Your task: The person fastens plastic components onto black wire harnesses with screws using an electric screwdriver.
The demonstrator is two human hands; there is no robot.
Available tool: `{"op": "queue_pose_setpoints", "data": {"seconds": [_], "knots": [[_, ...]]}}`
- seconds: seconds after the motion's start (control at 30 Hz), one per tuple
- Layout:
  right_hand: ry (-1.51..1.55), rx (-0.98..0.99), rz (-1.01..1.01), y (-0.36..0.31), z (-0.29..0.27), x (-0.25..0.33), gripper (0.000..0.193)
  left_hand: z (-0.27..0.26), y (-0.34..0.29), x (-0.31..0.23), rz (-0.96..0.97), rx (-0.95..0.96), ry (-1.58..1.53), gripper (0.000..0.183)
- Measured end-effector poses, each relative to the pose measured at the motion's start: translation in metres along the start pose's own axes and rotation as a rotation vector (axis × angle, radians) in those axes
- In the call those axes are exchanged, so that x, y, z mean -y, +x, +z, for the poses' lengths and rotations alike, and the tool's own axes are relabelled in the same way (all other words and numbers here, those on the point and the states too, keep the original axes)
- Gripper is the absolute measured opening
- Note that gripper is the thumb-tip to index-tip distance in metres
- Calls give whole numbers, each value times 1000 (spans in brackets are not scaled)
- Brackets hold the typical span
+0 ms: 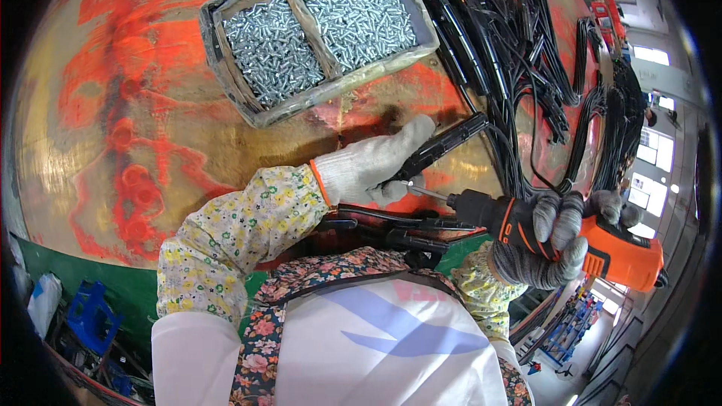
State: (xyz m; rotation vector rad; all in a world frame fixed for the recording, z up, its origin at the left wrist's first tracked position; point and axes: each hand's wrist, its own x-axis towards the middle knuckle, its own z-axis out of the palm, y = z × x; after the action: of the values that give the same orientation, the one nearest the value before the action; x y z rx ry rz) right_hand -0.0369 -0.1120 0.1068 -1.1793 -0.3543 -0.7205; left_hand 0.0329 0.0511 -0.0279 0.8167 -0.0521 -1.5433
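Note:
My left hand (376, 162), in a white knit glove, is closed round a long black plastic bar (444, 146) with a cable at its far end, perhaps a power strip. In my right hand (556, 237), gloved in grey, is an orange and black power screwdriver (609, 252). Its thin metal bit (430, 192) points left, toward the bar's near end by my left fingertips. Whether the bit touches a screw there, I cannot tell. Beyond my left hand sits a tray (293, 109) split into two compartments, both full of small silver screws (353, 15).
More black bars with cables (481, 45) lie heaped at the far right of the red-stained table (90, 143). Bundled black cables (617, 120) hang along the right side. A few bars (406, 239) lie between my arms near the table edge. A blue plastic stool (94, 316) stands low at the left.

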Motion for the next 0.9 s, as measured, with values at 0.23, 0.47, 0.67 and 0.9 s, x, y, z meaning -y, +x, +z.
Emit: {"op": "queue_pose_setpoints", "data": {"seconds": [0.23, 0.47, 0.67, 0.9], "knots": [[54, 57, 308, -23, -35, 9, 41, -2, 1, 3, 225, 17, 330, 74], [1, 10, 208, -27, -14, -5, 47, -4, 1, -2, 185, 63, 309, 75], [28, -72, 210, -32, -15, -6, 35, -6, 1, -3, 144, 97, 290, 76], [39, -152, 282, -43, -20, 6, 16, -1, -3, -2, 207, 32, 205, 69]]}}
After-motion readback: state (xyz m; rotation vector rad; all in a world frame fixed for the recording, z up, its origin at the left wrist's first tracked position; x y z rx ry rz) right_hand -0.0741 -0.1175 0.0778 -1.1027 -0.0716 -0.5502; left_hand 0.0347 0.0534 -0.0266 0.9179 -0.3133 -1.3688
